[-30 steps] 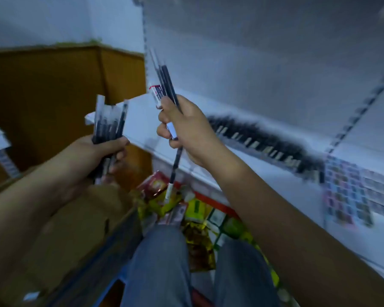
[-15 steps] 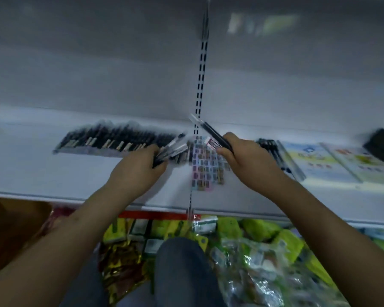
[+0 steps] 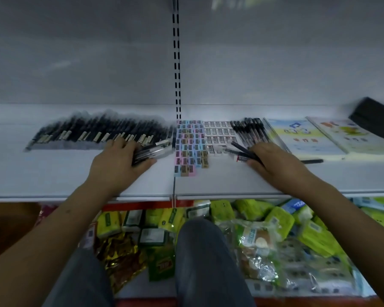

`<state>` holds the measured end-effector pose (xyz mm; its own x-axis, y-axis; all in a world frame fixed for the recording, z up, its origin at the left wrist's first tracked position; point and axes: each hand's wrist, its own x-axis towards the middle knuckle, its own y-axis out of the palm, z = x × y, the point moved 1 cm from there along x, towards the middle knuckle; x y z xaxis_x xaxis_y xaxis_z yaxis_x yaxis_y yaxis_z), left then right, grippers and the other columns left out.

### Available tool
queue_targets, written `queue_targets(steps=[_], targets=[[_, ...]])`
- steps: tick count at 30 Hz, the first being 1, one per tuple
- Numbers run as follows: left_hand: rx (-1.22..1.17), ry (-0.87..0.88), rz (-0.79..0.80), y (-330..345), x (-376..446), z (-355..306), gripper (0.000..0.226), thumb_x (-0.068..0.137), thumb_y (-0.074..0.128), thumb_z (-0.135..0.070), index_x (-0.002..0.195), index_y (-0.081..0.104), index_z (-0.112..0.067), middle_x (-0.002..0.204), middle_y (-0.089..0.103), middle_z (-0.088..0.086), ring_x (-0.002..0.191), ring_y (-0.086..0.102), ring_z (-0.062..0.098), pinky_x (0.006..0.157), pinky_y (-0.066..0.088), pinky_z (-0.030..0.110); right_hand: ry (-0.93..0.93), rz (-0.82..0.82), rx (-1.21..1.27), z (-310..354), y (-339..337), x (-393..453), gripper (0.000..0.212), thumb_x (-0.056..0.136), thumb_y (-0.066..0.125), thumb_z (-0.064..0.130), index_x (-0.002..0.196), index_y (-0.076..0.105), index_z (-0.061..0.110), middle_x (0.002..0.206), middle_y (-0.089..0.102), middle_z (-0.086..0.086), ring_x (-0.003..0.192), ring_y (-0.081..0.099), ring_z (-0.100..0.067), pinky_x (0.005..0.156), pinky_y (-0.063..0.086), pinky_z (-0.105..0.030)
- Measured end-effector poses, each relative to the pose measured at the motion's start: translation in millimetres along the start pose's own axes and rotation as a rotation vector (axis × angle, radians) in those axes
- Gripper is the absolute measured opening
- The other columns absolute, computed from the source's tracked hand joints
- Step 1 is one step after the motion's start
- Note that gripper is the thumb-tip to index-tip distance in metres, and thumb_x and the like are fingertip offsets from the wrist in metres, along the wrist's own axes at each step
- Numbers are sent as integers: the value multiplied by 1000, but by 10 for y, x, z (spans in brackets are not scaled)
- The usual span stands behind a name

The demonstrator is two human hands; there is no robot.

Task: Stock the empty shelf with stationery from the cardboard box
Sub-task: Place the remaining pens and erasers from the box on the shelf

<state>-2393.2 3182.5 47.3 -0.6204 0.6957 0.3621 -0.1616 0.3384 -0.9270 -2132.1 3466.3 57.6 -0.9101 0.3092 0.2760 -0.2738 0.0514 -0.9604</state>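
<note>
A plain grey back wall point(image 3: 75, 52) fills the top of the view. It looks smooth and a bit dim. A thin metal strip with a row of dark slots point(image 3: 176, 63) runs straight down the middle of the wall. A soft patch of light point(image 3: 235, 2) shines near the top edge, and a fainter one shows on the left. Low down on the left is a brown panel point(image 3: 7, 227). A red strip point(image 3: 146, 206) runs along under the white board's front edge.
</note>
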Motion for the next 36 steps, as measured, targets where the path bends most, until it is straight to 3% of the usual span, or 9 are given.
queue_targets(steps=[3, 7, 13, 20, 25, 30, 33, 36], targets=[[-5, -41, 62, 15, -11, 15, 86, 76, 25, -89, 123, 54, -23, 119, 50, 11, 114, 45, 34, 91, 44, 49, -37, -20, 65, -32, 45, 2, 32, 97, 49, 40, 115, 59, 14, 104, 55, 0, 99, 50, -23, 82, 44, -36], [-56, -65, 54, 32, -38, 11, 86, 73, 23, -88, 127, 51, -27, 122, 44, 7, 120, 40, 32, 98, 35, 52, -35, -65, 84, -33, 48, -23, 36, 94, 53, 43, 117, 60, 16, 107, 58, 1, 101, 52, -24, 86, 46, -41], [-139, 44, -27, 18, -85, -1, 70, 76, 40, -74, 126, 55, -27, 117, 47, 1, 115, 41, 28, 96, 36, 47, -50, -99, 118, -16, 18, -41, 28, 95, 55, 37, 115, 64, 18, 107, 63, 2, 101, 55, -22, 87, 47, -39], [-177, 203, -135, 2, -128, 1, 44, 80, 49, -59, 105, 67, -27, 103, 54, -5, 104, 42, 23, 87, 34, 38, -109, -230, 124, 7, -16, -97, 20, 89, 66, 20, 108, 71, 17, 105, 65, 1, 100, 54, -21, 83, 47, -34], [-186, 211, -131, 0, -128, 17, 43, 80, 48, -62, 104, 66, -31, 103, 59, -13, 102, 36, 13, 83, 22, 31, -183, -213, 72, 12, -3, -73, 25, 82, 74, 23, 105, 72, 15, 100, 64, -2, 94, 58, -25, 79, 49, -39], [-92, 272, -66, -52, -63, 23, 46, 85, 46, -65, 109, 67, -31, 108, 63, -12, 100, 35, 11, 82, 23, 32, -288, -185, 29, 95, -50, -59, 24, 88, 62, 28, 106, 73, 15, 95, 65, -1, 83, 59, -22, 73, 47, -29], [8, 354, 2, -136, 33, -5, 34, 94, 55, -51, 113, 68, -26, 109, 65, -6, 102, 41, 17, 81, 23, 32, -294, -163, -51, 107, -36, -17, 29, 91, 55, 31, 106, 73, 13, 93, 63, -3, 80, 62, -24, 71, 51, -32], [86, 415, 46, -154, 102, -38, 28, 95, 52, -42, 111, 64, -22, 105, 63, -3, 98, 40, 18, 82, 27, 33, -256, -128, -131, 102, 1, 33, 17, 89, 63, 23, 99, 69, 12, 88, 59, -4, 76, 61, -26, 68, 48, -33]])
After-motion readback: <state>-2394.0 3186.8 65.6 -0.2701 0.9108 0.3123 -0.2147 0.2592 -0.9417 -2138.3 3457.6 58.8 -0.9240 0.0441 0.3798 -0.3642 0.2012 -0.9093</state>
